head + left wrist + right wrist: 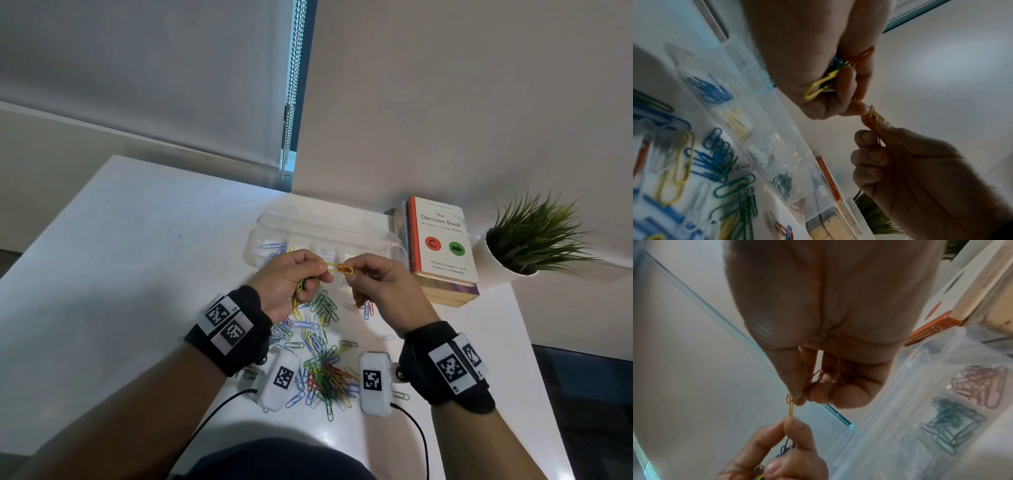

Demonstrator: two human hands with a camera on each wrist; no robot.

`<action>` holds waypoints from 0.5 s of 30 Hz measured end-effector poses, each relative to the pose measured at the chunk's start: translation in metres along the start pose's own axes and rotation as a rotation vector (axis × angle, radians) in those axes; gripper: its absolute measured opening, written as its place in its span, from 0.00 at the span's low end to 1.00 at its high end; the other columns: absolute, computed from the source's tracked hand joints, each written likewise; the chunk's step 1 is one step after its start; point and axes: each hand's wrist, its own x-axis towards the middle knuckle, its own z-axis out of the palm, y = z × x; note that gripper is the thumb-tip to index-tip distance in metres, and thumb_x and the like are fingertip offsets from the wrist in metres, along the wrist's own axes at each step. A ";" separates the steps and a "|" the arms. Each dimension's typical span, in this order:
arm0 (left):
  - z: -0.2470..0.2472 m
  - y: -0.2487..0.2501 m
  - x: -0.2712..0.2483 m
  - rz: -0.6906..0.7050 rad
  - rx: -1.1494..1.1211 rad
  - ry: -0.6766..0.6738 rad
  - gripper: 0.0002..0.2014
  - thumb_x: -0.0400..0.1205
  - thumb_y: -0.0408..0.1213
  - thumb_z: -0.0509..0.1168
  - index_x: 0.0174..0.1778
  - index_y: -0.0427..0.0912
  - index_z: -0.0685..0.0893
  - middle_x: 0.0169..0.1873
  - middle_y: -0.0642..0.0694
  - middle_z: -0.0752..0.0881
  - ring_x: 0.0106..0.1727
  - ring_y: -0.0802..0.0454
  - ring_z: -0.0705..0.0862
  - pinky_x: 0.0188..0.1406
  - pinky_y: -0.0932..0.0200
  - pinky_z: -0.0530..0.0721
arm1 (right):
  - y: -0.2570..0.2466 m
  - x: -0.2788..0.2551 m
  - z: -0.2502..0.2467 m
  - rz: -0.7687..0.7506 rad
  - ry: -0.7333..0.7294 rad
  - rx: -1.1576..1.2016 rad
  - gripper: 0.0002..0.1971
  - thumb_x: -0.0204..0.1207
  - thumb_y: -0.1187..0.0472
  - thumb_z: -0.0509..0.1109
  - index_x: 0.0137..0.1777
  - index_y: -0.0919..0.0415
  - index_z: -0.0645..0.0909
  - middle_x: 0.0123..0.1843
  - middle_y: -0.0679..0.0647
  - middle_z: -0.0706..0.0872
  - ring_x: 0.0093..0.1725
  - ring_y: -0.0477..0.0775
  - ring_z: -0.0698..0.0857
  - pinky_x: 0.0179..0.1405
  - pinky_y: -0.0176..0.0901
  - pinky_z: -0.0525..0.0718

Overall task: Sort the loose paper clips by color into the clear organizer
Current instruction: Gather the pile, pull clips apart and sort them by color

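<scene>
Above the white table, my left hand (320, 270) pinches one end of a yellow paper clip (327, 266) and also holds a bunch of green and yellow clips (830, 78) in its palm. My right hand (352, 272) pinches a red paper clip (346, 270) that is hooked into the yellow one (791, 408). The clear organizer (325, 226) lies open just beyond my hands. Its compartments hold blue (711, 89), yellow, white, green (951, 421) and red clips (980, 384). A loose pile of mixed clips (325, 373) lies under my wrists.
A stack of books (442, 240) stands right of the organizer, with a potted plant (527, 236) beyond it. The table's right edge (534, 342) runs close to my right wrist. A blind chain (291, 102) hangs at the back wall.
</scene>
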 end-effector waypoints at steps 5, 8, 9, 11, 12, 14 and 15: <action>-0.004 0.003 -0.001 -0.027 0.025 -0.019 0.08 0.84 0.26 0.60 0.38 0.35 0.77 0.30 0.40 0.83 0.23 0.57 0.70 0.19 0.67 0.62 | -0.003 0.002 -0.007 -0.020 0.036 0.087 0.08 0.77 0.76 0.66 0.48 0.67 0.85 0.32 0.56 0.82 0.29 0.50 0.79 0.31 0.41 0.79; -0.005 0.003 -0.001 -0.043 0.045 -0.045 0.09 0.84 0.27 0.60 0.38 0.35 0.77 0.29 0.41 0.82 0.22 0.57 0.70 0.18 0.68 0.62 | -0.003 0.004 -0.010 -0.018 0.045 0.142 0.08 0.77 0.78 0.64 0.51 0.70 0.82 0.34 0.57 0.85 0.29 0.51 0.79 0.31 0.41 0.80; -0.005 0.004 -0.001 -0.047 0.051 -0.056 0.09 0.84 0.27 0.60 0.38 0.35 0.77 0.29 0.41 0.82 0.22 0.57 0.70 0.18 0.68 0.62 | -0.003 0.004 -0.010 -0.018 0.045 0.162 0.08 0.78 0.78 0.63 0.51 0.70 0.81 0.34 0.57 0.86 0.29 0.51 0.79 0.31 0.41 0.80; -0.005 0.004 0.000 -0.053 0.059 -0.075 0.09 0.85 0.27 0.60 0.37 0.35 0.77 0.28 0.41 0.81 0.22 0.57 0.70 0.17 0.68 0.62 | -0.003 0.004 -0.010 -0.017 0.029 0.201 0.08 0.78 0.79 0.62 0.50 0.69 0.79 0.33 0.56 0.87 0.29 0.52 0.79 0.31 0.41 0.81; -0.005 0.004 0.000 -0.055 0.059 -0.082 0.09 0.85 0.27 0.60 0.37 0.36 0.76 0.28 0.41 0.80 0.22 0.57 0.70 0.17 0.68 0.62 | -0.004 0.003 -0.010 -0.016 0.019 0.218 0.08 0.79 0.79 0.61 0.49 0.68 0.78 0.33 0.57 0.87 0.30 0.53 0.79 0.31 0.42 0.81; -0.005 0.004 0.001 -0.057 0.055 -0.094 0.09 0.84 0.27 0.59 0.37 0.36 0.76 0.27 0.42 0.80 0.21 0.57 0.69 0.17 0.68 0.62 | -0.004 0.003 -0.010 -0.018 0.006 0.246 0.09 0.79 0.79 0.60 0.47 0.68 0.78 0.33 0.57 0.87 0.30 0.54 0.79 0.31 0.42 0.80; -0.004 0.004 0.000 -0.058 0.055 -0.099 0.09 0.84 0.27 0.59 0.37 0.36 0.76 0.27 0.42 0.79 0.21 0.57 0.69 0.17 0.68 0.61 | -0.005 0.002 -0.009 -0.021 0.008 0.256 0.09 0.79 0.79 0.60 0.47 0.67 0.78 0.33 0.57 0.87 0.30 0.54 0.79 0.31 0.42 0.80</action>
